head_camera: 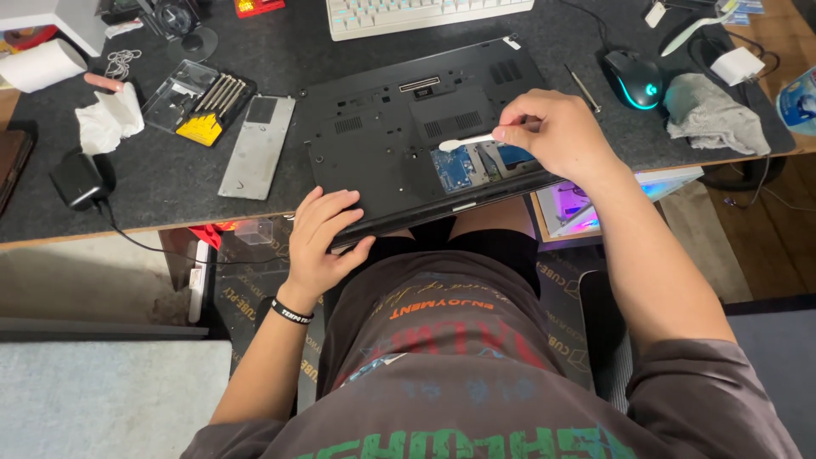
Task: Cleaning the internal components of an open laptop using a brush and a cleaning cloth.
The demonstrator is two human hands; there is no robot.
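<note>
Laptop [399, 127] under swab [466, 143], right hand [557, 136]

Laptop [399, 127] upside down at desk's near edge, metal cover plate [257, 146] just left of it, screwdriver kit [200, 102] behind the plate, keyboard [416, 13] behind laptop, mouse [633, 78] to its right, cloth [714, 115] right of mouse.

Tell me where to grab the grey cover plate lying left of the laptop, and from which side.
Take the grey cover plate by its two long edges near the middle, coming from above. It lies flat on the desk mat, long and narrow, so pinching across the short width is probably the surest grip. Its left side looks freest; the laptop sits close on the right and the screwdriver case near its top end.
</note>
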